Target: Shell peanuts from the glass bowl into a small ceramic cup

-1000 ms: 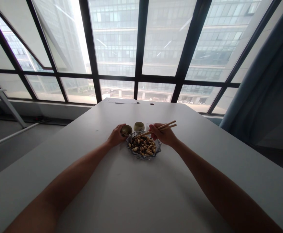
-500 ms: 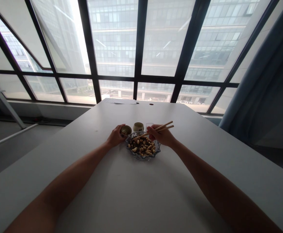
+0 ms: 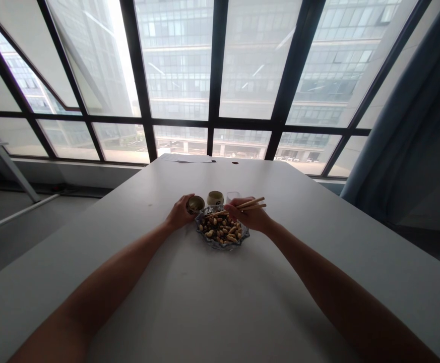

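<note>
My left hand (image 3: 180,213) is closed around a small cup (image 3: 195,204), tilted so its mouth faces me, at the left rim of a glass bowl (image 3: 223,246). Peanuts in their shells (image 3: 232,235) fill the bowl, with small dark pieces among them. Wooden chopsticks (image 3: 253,203) are gripped in my right hand (image 3: 248,214) above the bowl's right side. Their tips point left, over the far part of the bowl; whether they pinch anything is too small to tell. Behind the bowl stands a second cup (image 3: 215,198), greenish with a dark mark.
Just behind my right hand is a clear glass (image 3: 233,195). All this is on a long white table (image 3: 204,302). Paper (image 3: 189,159) and a small dark round spot (image 3: 235,163) lie at its far end, by the windows. A blue curtain (image 3: 389,131) hangs at right.
My right hand has shifted slightly left and down, and the chopsticks lie flatter, their back ends lower. My left hand and the cup in it have stayed in place.
</note>
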Tool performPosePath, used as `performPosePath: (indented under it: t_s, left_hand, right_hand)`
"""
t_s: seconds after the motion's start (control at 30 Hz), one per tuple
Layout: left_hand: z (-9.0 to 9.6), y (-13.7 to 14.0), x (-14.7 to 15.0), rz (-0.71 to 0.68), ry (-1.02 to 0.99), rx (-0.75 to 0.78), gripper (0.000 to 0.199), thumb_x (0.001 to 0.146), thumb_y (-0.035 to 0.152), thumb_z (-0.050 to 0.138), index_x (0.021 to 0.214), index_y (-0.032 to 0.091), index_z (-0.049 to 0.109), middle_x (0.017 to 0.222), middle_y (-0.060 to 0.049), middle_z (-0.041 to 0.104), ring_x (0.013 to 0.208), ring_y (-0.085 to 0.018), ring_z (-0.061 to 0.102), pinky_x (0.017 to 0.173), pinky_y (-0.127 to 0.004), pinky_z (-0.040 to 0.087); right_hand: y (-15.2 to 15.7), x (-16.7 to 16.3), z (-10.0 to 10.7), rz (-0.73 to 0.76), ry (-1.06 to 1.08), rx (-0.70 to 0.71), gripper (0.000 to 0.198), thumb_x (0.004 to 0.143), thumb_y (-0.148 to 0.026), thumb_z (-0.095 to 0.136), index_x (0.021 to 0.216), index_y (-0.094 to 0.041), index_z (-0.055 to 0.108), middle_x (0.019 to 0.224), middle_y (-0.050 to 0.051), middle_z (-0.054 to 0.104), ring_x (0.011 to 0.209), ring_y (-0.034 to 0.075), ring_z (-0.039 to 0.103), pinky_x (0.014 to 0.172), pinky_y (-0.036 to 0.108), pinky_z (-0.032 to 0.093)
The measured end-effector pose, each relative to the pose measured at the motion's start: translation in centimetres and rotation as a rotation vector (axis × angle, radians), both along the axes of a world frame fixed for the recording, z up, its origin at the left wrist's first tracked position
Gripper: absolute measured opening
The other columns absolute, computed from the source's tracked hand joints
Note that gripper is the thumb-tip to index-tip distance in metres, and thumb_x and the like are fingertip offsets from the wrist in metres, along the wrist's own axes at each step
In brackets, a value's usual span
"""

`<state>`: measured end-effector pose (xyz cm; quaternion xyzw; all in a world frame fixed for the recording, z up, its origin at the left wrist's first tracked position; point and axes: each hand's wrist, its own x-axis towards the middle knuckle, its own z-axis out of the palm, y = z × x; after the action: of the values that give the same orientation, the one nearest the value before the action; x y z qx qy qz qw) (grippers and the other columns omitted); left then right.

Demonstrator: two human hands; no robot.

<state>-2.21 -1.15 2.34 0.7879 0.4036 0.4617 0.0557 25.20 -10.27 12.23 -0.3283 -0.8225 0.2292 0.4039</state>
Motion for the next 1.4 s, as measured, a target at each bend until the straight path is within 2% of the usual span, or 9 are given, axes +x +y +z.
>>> performPosePath:
  t_s: [0.37, 0.73, 1.07, 1.4]
  left_hand:
    - [0.1, -0.1, 0.0, 0.01, 0.0, -0.037, 0.066, 0.07, 0.029, 0.075, 0.131, 0.018, 0.053, 0.13, -0.015, 0.064, 0.117, -0.029, 0.063, 0.098, -0.045, 0.054]
    - [0.2, -0.1, 0.0, 0.007, -0.004, -0.041, 0.067, 0.069, 0.03, 0.077, 0.13, 0.018, 0.053, 0.131, -0.015, 0.064, 0.119, -0.03, 0.062, 0.101, -0.046, 0.052]
    - [0.1, 0.0, 0.0, 0.012, -0.023, -0.051, 0.067, 0.069, 0.032, 0.077, 0.13, 0.017, 0.054, 0.131, -0.015, 0.064, 0.119, -0.03, 0.062, 0.101, -0.047, 0.053]
    - [0.1, 0.0, 0.0, 0.023, -0.054, -0.106, 0.069, 0.07, 0.035, 0.075, 0.132, 0.015, 0.053, 0.129, -0.016, 0.065, 0.117, -0.031, 0.063, 0.096, -0.045, 0.055]
  right_hand:
    - [0.2, 0.2, 0.3, 0.055, -0.039, 0.099, 0.041, 0.094, -0.049, 0.058, 0.069, -0.018, 0.066, 0.057, 0.004, 0.067, 0.051, 0.014, 0.061, 0.049, 0.024, 0.047]
    - [0.2, 0.0, -0.4, 0.088, 0.032, -0.061, 0.044, 0.092, -0.055, 0.059, 0.07, -0.018, 0.065, 0.056, 0.003, 0.066, 0.048, 0.013, 0.061, 0.045, 0.023, 0.047]
    - [1.2, 0.3, -1.3, -0.003, 0.111, -0.175, 0.05, 0.088, -0.065, 0.058, 0.071, -0.019, 0.063, 0.059, 0.004, 0.068, 0.049, 0.015, 0.064, 0.045, 0.025, 0.052]
    - [1.2, 0.8, -0.7, -0.054, 0.197, -0.226, 0.057, 0.078, -0.075, 0.062, 0.075, -0.018, 0.066, 0.057, 0.003, 0.068, 0.046, 0.014, 0.063, 0.043, 0.024, 0.051]
